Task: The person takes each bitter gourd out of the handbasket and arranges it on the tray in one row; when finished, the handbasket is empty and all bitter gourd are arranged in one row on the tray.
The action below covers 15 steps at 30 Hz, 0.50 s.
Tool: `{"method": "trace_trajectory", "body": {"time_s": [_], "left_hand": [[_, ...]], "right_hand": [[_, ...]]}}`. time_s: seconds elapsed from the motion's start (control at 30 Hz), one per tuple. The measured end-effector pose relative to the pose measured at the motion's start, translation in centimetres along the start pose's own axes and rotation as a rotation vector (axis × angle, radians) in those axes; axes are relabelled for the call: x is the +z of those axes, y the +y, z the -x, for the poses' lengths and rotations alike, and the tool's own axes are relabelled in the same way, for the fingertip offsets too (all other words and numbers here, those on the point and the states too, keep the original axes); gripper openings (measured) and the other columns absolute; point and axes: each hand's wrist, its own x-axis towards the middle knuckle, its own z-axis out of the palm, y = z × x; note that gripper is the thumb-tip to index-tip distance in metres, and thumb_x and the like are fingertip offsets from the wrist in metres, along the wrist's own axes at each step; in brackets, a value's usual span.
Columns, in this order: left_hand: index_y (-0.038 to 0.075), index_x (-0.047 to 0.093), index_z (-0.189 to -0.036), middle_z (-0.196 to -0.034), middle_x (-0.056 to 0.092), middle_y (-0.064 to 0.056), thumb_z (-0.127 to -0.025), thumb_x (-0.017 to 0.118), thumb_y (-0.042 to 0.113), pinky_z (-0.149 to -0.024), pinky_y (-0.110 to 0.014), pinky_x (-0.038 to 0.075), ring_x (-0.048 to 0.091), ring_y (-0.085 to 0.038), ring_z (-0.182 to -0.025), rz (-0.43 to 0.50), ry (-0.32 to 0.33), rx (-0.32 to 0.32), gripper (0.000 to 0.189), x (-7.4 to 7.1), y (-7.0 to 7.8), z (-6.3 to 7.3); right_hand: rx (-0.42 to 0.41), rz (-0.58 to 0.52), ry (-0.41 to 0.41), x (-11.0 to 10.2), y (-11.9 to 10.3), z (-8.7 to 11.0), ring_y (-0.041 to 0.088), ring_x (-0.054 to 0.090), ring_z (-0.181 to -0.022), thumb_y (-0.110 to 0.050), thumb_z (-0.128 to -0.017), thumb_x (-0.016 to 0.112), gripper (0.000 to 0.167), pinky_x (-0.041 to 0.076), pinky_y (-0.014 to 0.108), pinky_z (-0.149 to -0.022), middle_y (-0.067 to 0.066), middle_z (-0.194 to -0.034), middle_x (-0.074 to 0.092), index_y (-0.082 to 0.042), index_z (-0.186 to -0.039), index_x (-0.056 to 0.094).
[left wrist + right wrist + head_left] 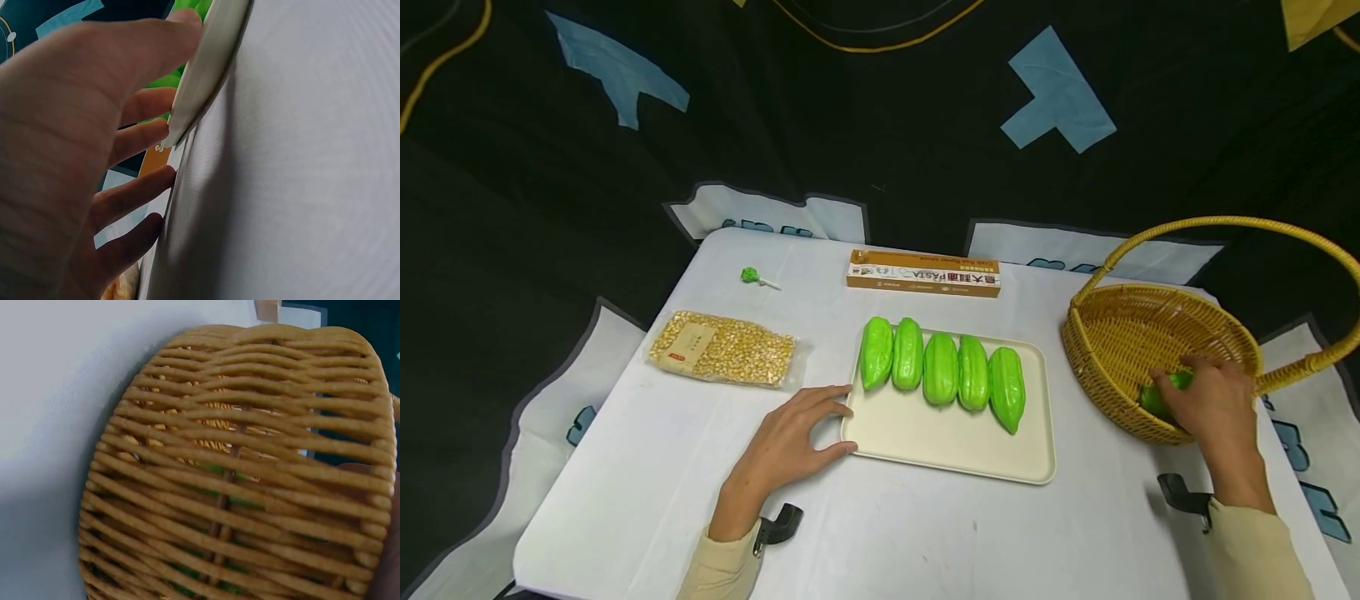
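Observation:
A cream tray holds several bright green, ridged, gourd-like vegetables in a row along its far side. My left hand is at the tray's left edge, thumb and fingers spread, touching the rim. Inside the yellow wicker basket, my right hand grips another green ridged vegetable near the basket's bottom. In the right wrist view the woven wall covers most of that hand, and bits of green show through its gaps.
A bag of yellow corn kernels lies left of the tray, with a green lollipop behind it. A pasta box lies beyond the tray. The basket's tall handle arches over its opening.

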Motion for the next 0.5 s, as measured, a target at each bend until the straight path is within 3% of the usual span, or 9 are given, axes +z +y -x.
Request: {"method": "trace_trajectory", "body": {"time_s": [0.17, 0.5], "left_hand": [[0.021, 0.077, -0.12, -0.154, 0.061, 0.006, -0.086, 0.091, 0.046, -0.112, -0.045, 0.054, 0.06, -0.022, -0.14, 0.003, -0.001, -0.003, 0.045, -0.01, 0.05, 0.0], [0.021, 0.078, -0.12, -0.155, 0.061, 0.006, -0.086, 0.091, 0.046, -0.111, -0.044, 0.054, 0.059, -0.02, -0.14, 0.001, 0.001, -0.004, 0.044, 0.04, -0.04, 0.01]], "right_hand": [[-0.037, 0.001, 0.027, 0.37, 0.03, -0.01, 0.066, 0.031, -0.133, -0.028, -0.103, 0.068, 0.057, 0.033, 0.079, -0.11, 0.046, -0.141, 0.04, 0.019, -0.134, 0.057], [-0.041, -0.058, 0.02, 0.37, 0.41, -0.3, 0.065, 0.033, -0.135, -0.017, -0.1, 0.072, 0.063, 0.037, 0.082, -0.11, 0.047, -0.15, 0.034, 0.013, -0.149, 0.047]]}}
